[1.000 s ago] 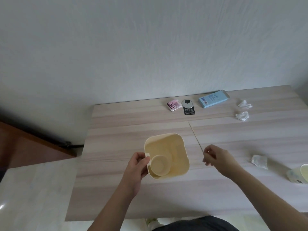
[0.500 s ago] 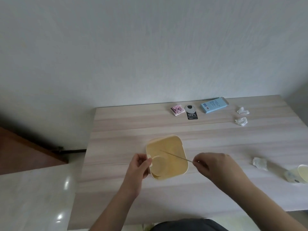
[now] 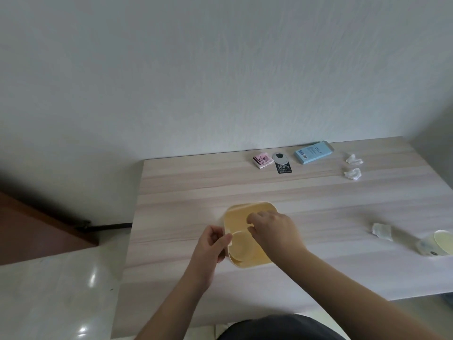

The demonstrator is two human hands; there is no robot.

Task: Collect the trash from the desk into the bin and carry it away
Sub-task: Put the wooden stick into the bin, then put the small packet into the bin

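Observation:
A pale yellow bin [image 3: 239, 213] stands on the wooden desk [image 3: 331, 202], with a round yellow cup [image 3: 241, 246] inside it. My left hand [image 3: 212, 244] grips the bin's left rim. My right hand [image 3: 274, 231] hovers over the bin's opening with curled, pinched fingers; the thin stick is not visible under it. Crumpled tissues lie at the back right [image 3: 354, 159] [image 3: 353, 173] and at the right [image 3: 381, 231]. A paper cup [image 3: 438, 242] lies on its side at the desk's right edge.
Along the back of the desk sit a pink packet [image 3: 262, 160], a black tag with a round disc [image 3: 283, 164] and a light blue box [image 3: 313, 152]. A white wall rises behind the desk. Glossy floor and a brown panel are to the left.
My right hand, which held a thin stick out to the right of the bin, has moved left over the bin's opening; the stick has gone out of sight. My left hand stays on the rim.

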